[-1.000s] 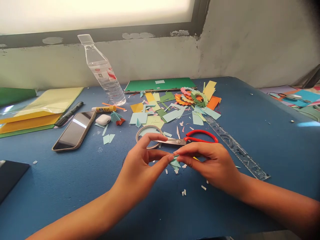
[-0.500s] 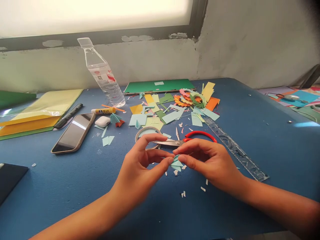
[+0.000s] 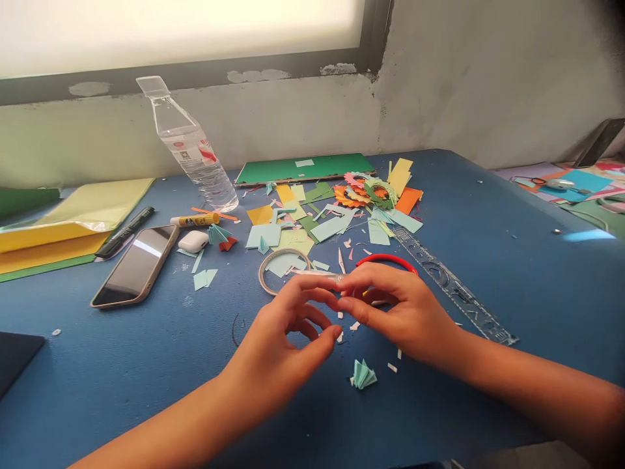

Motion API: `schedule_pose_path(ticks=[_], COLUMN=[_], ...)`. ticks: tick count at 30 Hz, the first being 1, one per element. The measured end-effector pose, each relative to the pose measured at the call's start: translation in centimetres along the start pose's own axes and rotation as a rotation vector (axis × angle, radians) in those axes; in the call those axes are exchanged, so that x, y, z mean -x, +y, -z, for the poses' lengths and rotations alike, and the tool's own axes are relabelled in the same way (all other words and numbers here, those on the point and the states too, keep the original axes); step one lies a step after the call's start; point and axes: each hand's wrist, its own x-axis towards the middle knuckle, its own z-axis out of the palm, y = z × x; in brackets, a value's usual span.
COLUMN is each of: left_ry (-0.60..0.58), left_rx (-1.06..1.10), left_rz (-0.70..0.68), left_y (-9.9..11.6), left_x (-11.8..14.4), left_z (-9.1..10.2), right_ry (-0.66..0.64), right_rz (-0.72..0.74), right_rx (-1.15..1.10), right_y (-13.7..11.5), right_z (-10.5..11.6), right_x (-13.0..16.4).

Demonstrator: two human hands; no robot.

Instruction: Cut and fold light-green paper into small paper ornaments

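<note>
Head view: I find the pleated paper (image 3: 364, 375) released, lying on the near side of the scissors (image 3: 390, 258), below both hands. My left hand (image 3: 276, 335), nearside of the scissors, has thumb and fingers well parted, holding nothing; my right hand (image 3: 413, 312), also nearside, is loosely curled, fingertips slightly apart, nothing visibly gripped. I judge the step as handling the pleats; continuing calls for a low, light pinch. Pleats run roughly scissors-ward; I cannot fix a long axis.

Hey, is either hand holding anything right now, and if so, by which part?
Nothing appears held: neither the left hand nor the right hand shows anything in its grasp. The pleated mint paper is apart from both.
</note>
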Motion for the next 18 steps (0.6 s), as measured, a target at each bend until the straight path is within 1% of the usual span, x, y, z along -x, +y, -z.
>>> schedule_pose_path(ticks=[3, 4, 6, 9, 14, 18], left_ry=[0.009, 0.012, 0.018, 0.022, 0.016, 0.008], left_rx=[-0.041, -0.047, -0.056, -0.068, -0.102, -0.111], left_rz=[0.019, 0.030, 0.044, 0.049, 0.054, 0.053], left_y=[0.0, 0.1, 0.2, 0.3, 0.1, 0.1], left_x=[-0.1, -0.1, -0.2, -0.3, -0.3, -0.2], left_z=[-0.1, -0.1, -0.1, -0.2, -0.2, 0.0], right_ry=[-0.055, -0.073, -0.109, -0.149, -0.199, -0.221], right_rz=[0.327, 0.415, 0.515, 0.533, 0.415, 0.388], right_rx=[0.240, 0.317, 0.434, 0.493, 0.445, 0.476], right_y=[0.2, 0.2, 0.2, 0.0, 0.1, 0.2], right_z=[0.6, 0.8, 1.1, 1.3, 1.3, 1.3], right_x=[-0.1, -0.1, -0.2, -0.2, -0.3, -0.4])
